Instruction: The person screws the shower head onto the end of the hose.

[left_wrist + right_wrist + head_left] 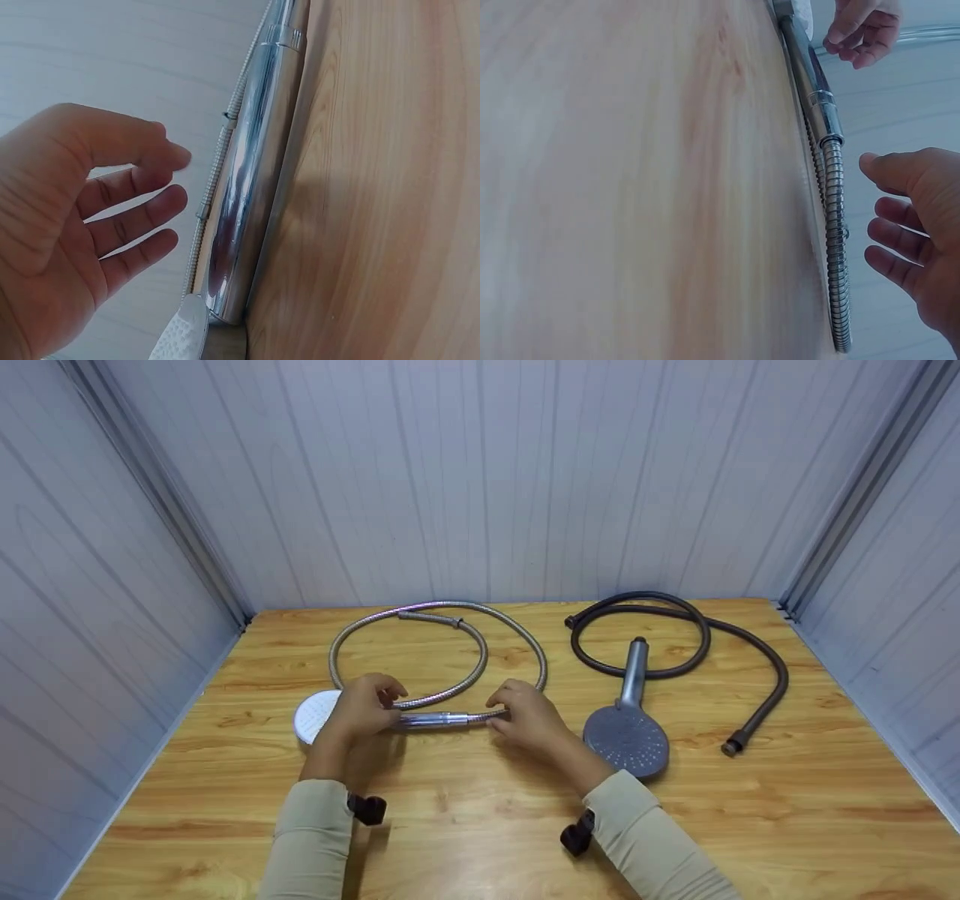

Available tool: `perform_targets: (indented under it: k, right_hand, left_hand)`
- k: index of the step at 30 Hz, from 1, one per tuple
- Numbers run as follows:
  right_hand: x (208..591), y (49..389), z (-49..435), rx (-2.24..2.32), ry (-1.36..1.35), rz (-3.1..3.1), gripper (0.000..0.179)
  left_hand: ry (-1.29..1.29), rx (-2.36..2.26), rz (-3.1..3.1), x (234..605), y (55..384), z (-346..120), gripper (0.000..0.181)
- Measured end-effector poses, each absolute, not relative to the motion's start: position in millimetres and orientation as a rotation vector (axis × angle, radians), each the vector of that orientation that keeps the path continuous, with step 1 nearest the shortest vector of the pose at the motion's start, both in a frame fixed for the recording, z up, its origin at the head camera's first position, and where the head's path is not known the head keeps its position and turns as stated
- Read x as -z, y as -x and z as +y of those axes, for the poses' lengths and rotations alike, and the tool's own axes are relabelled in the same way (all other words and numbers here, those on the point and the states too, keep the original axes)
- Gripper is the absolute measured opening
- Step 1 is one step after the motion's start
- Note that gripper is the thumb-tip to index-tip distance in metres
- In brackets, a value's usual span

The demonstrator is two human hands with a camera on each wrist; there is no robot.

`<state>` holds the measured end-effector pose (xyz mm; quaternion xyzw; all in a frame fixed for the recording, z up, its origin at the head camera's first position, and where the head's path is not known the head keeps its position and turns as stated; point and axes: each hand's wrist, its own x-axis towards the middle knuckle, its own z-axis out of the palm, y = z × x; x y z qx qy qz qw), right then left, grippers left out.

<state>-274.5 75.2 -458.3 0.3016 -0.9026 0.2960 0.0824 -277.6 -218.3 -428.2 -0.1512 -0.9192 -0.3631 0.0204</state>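
Observation:
A chrome shower head (315, 714) with a white spray face lies at the left of the wooden table. Its shiny handle (259, 165) is joined at the end to a silver metal hose (835, 247), which loops behind. My left hand (365, 706) hovers over the handle close to the head; in the left wrist view its loosely bent fingers (146, 214) stand apart from the chrome. Near the hose, just past the joint, is my right hand (529, 716), its thumb and fingers spread and holding nothing in the right wrist view.
On the right lies a dark grey shower head (626, 741), spray face up, its handle pointing back. A dark hose (776, 660) curls behind and beside it, both ends loose. The silver hose's free end (431, 617) lies inside its own loop. Pale panel walls (480, 480) enclose the table (465, 840).

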Motion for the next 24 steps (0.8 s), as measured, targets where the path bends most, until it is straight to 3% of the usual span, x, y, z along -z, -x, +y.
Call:
perform_targets:
  k: [24]
  right_hand:
    - [449.8,250.4,106.9,-0.957,-0.827,-2.664,0.023]
  left_hand:
    - [0.504,1.305,-2.503,427.7,254.0,-185.1,0.018]
